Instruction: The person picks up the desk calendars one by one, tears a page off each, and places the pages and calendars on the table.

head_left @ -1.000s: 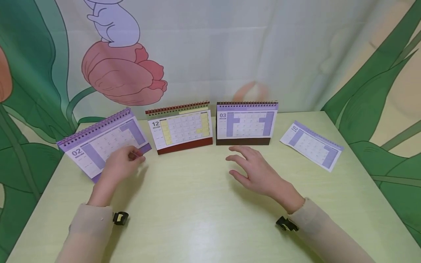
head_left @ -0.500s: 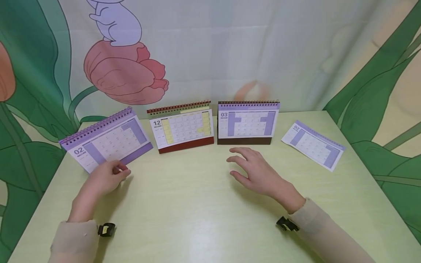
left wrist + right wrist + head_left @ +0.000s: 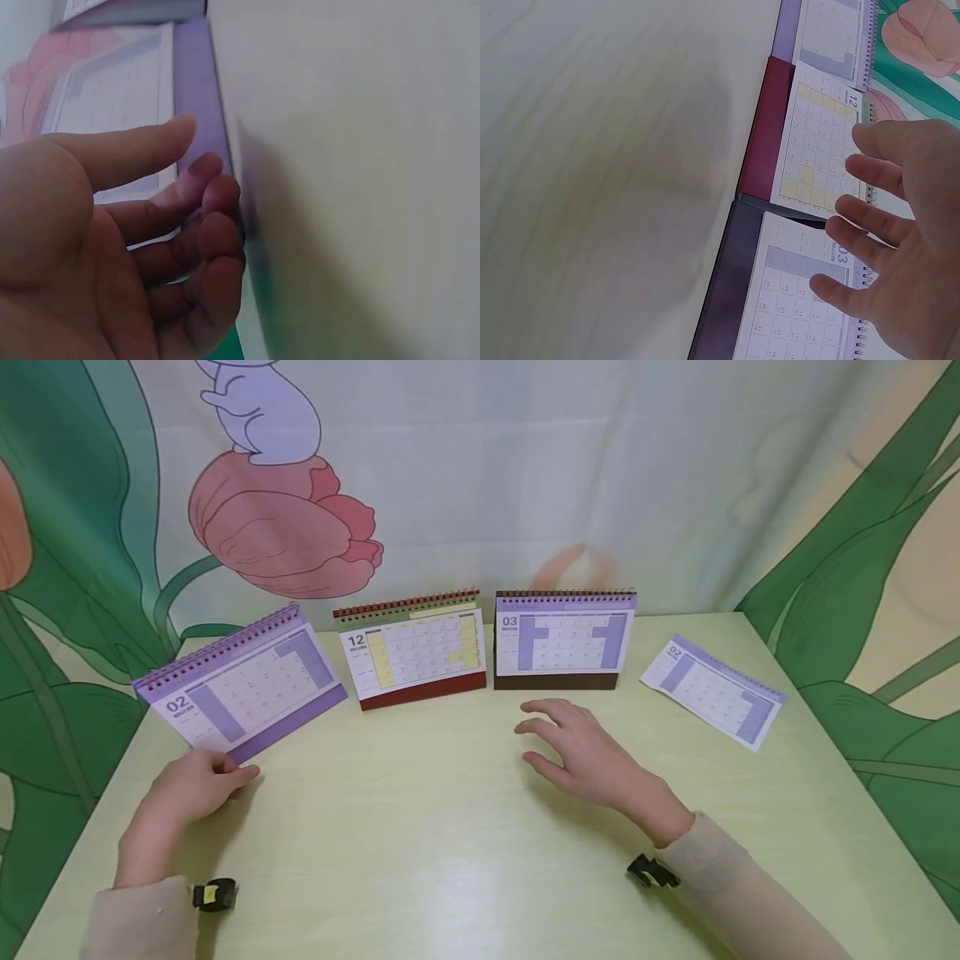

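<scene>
A purple spiral desk calendar (image 3: 258,689) showing 02 stands slanted at the left. My left hand (image 3: 187,789) is at its lower front edge, fingers loosely bent and holding nothing; in the left wrist view a gap shows between thumb (image 3: 142,154) and fingers. A red-based calendar (image 3: 420,652) showing 12 stands beside it, then a dark brown-based calendar (image 3: 566,643) showing 03. In front of that one, my right hand (image 3: 588,756) hovers with spread, relaxed fingers and nothing in them. At the far right lies a loose 02 calendar page (image 3: 712,693), slightly curled.
The pale yellow-green table (image 3: 420,827) bears everything. Behind it hangs a printed curtain (image 3: 450,485) with a tulip and a white animal figure. Each wrist carries a small black camera mount (image 3: 215,894) by the sleeve cuff.
My left hand has drawn back down and left, from in front of the purple calendar's right part to its lower left edge. The right hand and the calendars stay put.
</scene>
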### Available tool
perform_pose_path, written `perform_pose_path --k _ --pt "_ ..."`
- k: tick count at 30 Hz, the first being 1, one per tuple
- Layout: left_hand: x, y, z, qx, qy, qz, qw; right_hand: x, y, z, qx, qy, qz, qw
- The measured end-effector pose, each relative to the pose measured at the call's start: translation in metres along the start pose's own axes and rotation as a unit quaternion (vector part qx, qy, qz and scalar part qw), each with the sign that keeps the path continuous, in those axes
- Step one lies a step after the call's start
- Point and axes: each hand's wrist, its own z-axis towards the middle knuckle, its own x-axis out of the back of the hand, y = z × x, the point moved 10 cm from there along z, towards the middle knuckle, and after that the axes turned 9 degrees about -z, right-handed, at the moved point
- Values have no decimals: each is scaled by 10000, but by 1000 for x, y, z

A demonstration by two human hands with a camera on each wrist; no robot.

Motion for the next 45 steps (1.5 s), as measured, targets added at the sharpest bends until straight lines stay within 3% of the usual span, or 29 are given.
perform_pose_path --k 4,9,14,19,27,38,45 --pt "12 -17 -3 288 -49 48 9996 -1 -1 0 -3 -53 9 10000" --pt "24 -33 -5 522 188 -23 9985 -2 0 -1 -29 -96 14 9999" --pt "28 -39 2 251 478 -523 9972 -2 -1 -1 -36 -146 49 9999" --pt "24 -43 9 -1 502 -980 9939 -3 -1 -1 -17 -199 69 9998" --pt "26 -34 11 -454 810 -978 9909 -4 -2 -1 34 -250 91 9996" --pt "39 -32 8 -552 1436 -836 9845 -6 -3 -1 113 -335 93 9993" --pt "40 -25 5 -779 1607 -1267 9757 -8 -3 -1 201 -327 99 9992"
